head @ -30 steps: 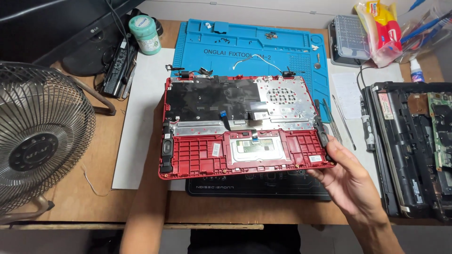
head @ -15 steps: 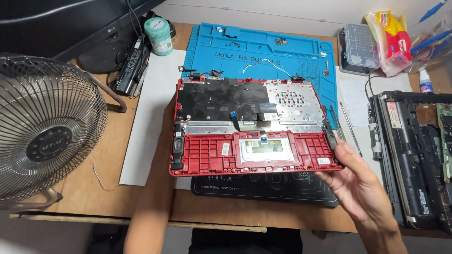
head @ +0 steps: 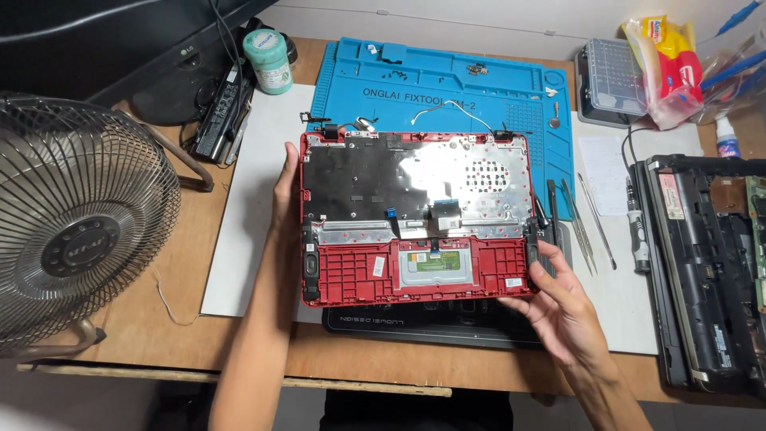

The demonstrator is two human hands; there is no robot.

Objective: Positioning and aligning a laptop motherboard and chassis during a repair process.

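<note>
**Head view: two hands hold a red laptop shell over the bench**

Head camera looks down on both forearms reaching up from the near edge of the wooden desk (head: 136, 319). The left hand (head: 285, 187) lies flat along the left rim of the red laptop palmrest shell (head: 415, 275), fingers straight and pointing away from the body. The right hand (head: 562, 307) comes in at the lower right corner, palm turned up, fingers spread and curled under the edge.

A blue repair mat (head: 447, 84) lies beyond the shell, its near edge hidden under it, with small screws and a white wire on it. A white sheet (head: 251, 231) sits under the left hand, a black laptop base (head: 415, 327) under the shell's near edge. A wire-caged fan (head: 76, 231) stands at far left, a green jar (head: 267, 52) behind it. Tweezers (head: 578, 227) and a second dismantled black laptop (head: 702, 271) lie to the right.

Neither hand is clenched: the left is pressed open against the shell's side, the right loosely cups the corner. The shell sits between them, inner side up, touchpad plate nearest the body.
</note>
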